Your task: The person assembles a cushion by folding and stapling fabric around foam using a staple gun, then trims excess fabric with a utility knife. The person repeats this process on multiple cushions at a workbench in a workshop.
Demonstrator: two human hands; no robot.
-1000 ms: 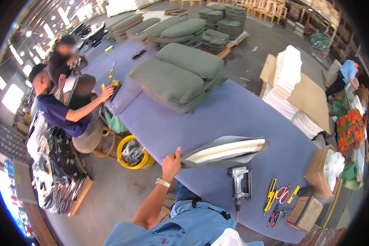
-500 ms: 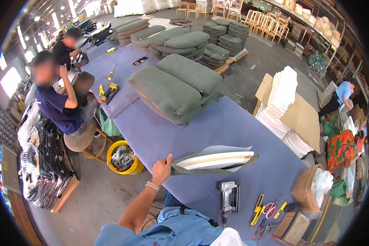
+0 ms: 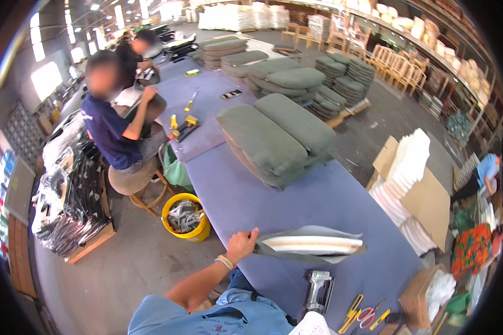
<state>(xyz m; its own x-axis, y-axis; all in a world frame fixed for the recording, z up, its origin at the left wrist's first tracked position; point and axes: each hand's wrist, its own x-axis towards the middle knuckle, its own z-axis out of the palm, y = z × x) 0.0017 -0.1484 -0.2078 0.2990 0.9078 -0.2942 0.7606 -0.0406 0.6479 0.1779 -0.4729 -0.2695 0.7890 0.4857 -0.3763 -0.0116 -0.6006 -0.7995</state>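
Observation:
My left hand (image 3: 241,246), a pale band at its wrist, is closed on the left end of a seat cushion (image 3: 313,244). The cushion stands on edge on the table, its grey-green cover gaping upward around white foam and a light inner layer. No part of my right hand shows. Nearer me lies a silver staple gun (image 3: 318,290). To its right rest a yellow utility knife (image 3: 351,315), red-handled scissors (image 3: 366,318) and another yellow cutter (image 3: 380,319).
Stacked grey-green cushions (image 3: 274,139) stand farther along the blue-grey table (image 3: 223,178). A yellow bucket of scraps (image 3: 186,218) sits on the floor at left, near a seated person (image 3: 114,123). White foam sheets (image 3: 402,178) and a cardboard box (image 3: 419,290) are at right.
The view has swung left, so everything sits farther right and lower. My left hand keeps its hold on the cushion, whose cover gapes a little differently.

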